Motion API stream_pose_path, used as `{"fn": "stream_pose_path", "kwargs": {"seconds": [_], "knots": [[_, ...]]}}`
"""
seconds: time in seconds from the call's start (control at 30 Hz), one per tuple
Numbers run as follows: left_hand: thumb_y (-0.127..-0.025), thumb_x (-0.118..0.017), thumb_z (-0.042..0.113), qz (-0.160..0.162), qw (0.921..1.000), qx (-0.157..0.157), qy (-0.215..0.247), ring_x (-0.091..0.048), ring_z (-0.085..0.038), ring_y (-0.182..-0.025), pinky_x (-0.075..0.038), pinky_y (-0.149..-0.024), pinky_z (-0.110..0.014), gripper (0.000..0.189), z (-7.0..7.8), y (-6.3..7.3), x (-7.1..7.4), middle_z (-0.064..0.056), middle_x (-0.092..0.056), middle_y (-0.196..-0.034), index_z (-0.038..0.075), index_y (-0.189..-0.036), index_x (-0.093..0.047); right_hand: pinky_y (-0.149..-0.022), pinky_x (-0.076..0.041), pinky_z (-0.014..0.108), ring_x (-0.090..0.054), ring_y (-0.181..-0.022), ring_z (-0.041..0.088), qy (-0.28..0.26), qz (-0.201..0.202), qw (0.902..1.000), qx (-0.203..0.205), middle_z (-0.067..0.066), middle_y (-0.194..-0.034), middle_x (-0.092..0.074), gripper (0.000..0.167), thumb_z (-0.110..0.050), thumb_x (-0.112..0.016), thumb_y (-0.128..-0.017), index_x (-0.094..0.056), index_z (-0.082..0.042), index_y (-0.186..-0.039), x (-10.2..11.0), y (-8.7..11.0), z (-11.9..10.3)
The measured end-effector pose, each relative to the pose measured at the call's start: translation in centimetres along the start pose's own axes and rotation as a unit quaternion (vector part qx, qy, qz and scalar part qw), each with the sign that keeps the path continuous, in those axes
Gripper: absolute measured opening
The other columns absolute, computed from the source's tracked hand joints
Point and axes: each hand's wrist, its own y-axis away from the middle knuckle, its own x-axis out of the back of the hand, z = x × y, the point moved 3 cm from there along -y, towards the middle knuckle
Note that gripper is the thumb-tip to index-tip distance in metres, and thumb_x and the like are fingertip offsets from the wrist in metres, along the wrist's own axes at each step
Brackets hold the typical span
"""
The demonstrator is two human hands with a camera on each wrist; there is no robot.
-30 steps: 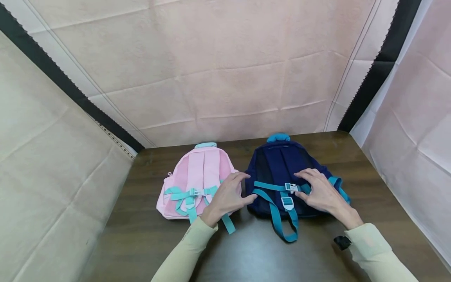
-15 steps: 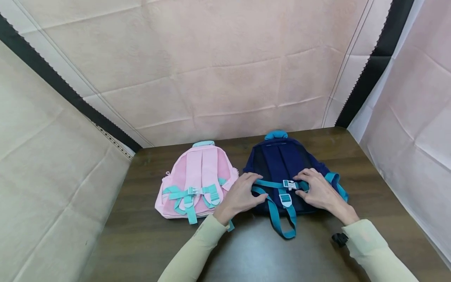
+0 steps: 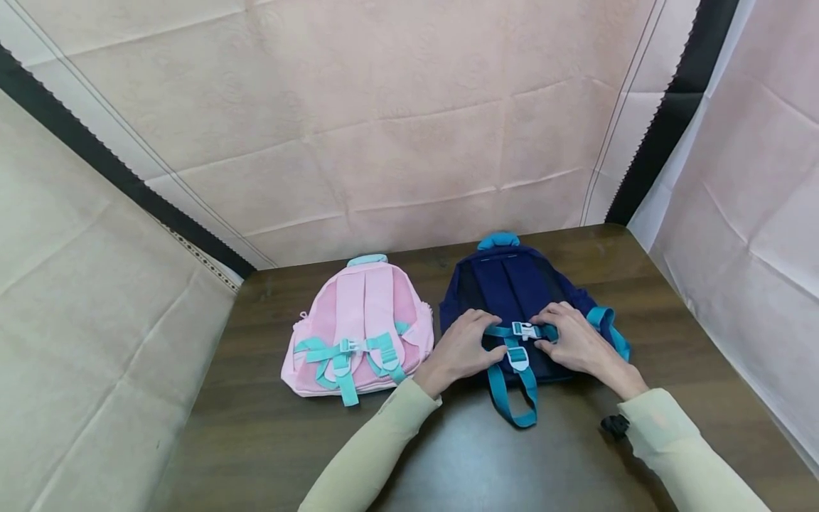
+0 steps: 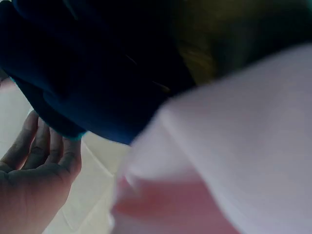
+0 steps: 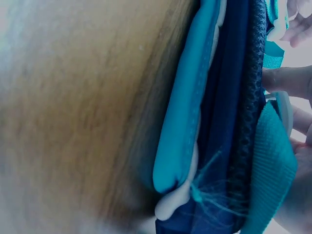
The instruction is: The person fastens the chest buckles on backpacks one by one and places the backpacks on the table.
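Observation:
A navy backpack (image 3: 473,288) lies with its back panel and straps up, right of centre in the head view. Its teal chest strap carries a white buckle (image 3: 526,331), and a teal strap loop (image 3: 515,405) hangs toward the front. My left hand (image 3: 465,352) reaches over the buckle's left side, thumb and fingers apart with the strap between them. On the other side my right hand (image 3: 568,343) rests by the buckle, its thumb and index finger spread around the strap. In the right wrist view, fingers (image 5: 287,80) touch the backpack beside teal webbing.
A pink backpack (image 3: 350,299) with teal straps lies close to the left of the navy one. Both are on a brown wooden table (image 3: 243,441). Pale fabric walls (image 3: 409,142) rise behind and at both sides.
My left hand has moved right, from between the two backpacks to the left end of the navy one's chest strap. My right hand stays by the buckle. The head view has shifted slightly.

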Motion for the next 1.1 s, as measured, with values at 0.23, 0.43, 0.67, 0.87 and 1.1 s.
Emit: {"fn": "stream_pose_path", "kwargs": {"seconds": [0.23,0.43,0.67,0.87,1.1], "knots": [[-0.103,-0.076,0.034,-0.004,0.9999,0.006,-0.008,-0.065,-0.019,-0.130,-0.057,-0.114,-0.032,0.046,1.0,-1.6,-0.5,-0.004,-0.072,-0.144,0.013,-0.144,-0.070,-0.098,-0.056,0.061,-0.063,-0.111,0.038,-0.001,0.001,1.0000,0.003,0.020,-0.120,-0.074,0.030,-0.005,-0.083,-0.091,-0.079,0.002,-0.120,-0.2,-0.2,0.2],[-0.104,-0.077,0.034,-0.016,0.9994,-0.008,-0.028,-0.065,-0.019,-0.130,-0.057,-0.114,-0.029,0.046,1.7,-2.7,-0.9,-0.004,-0.072,-0.143,0.013,-0.144,-0.071,-0.095,-0.057,0.059,-0.064,-0.108,0.036,0.001,0.005,1.0000,0.008,0.019,-0.116,-0.075,0.029,-0.004,-0.084,-0.091,-0.079,0.003,-0.118,-0.3,-0.1,0.2],[-0.104,-0.077,0.035,-0.019,0.9985,-0.020,-0.048,-0.066,-0.017,-0.123,-0.057,-0.110,-0.026,0.044,1.9,-3.4,-1.4,-0.004,-0.073,-0.135,0.013,-0.141,-0.073,-0.094,-0.056,0.058,-0.063,-0.106,0.035,0.003,0.000,1.0000,0.008,0.019,-0.115,-0.075,0.028,-0.004,-0.083,-0.091,-0.080,0.004,-0.118,-0.4,-0.2,0.2],[-0.104,-0.076,0.034,-0.024,0.9987,-0.017,-0.042,-0.065,-0.017,-0.119,-0.057,-0.108,-0.026,0.039,1.7,-3.7,-1.6,-0.004,-0.074,-0.131,0.013,-0.137,-0.076,-0.090,-0.055,0.052,-0.062,-0.102,0.032,0.009,0.006,0.9998,0.019,0.016,-0.110,-0.075,0.025,-0.003,-0.084,-0.090,-0.081,0.003,-0.114,-0.5,-0.4,0.3],[-0.103,-0.079,0.031,-0.018,0.9996,-0.012,-0.020,-0.066,-0.016,-0.112,-0.058,-0.101,-0.024,0.033,1.3,-3.8,-1.6,-0.003,-0.075,-0.122,0.013,-0.130,-0.079,-0.088,-0.054,0.049,-0.062,-0.101,0.031,0.003,0.006,0.9998,0.016,0.014,-0.108,-0.074,0.021,-0.003,-0.084,-0.090,-0.082,0.002,-0.111,-0.3,-0.4,0.3]]}}
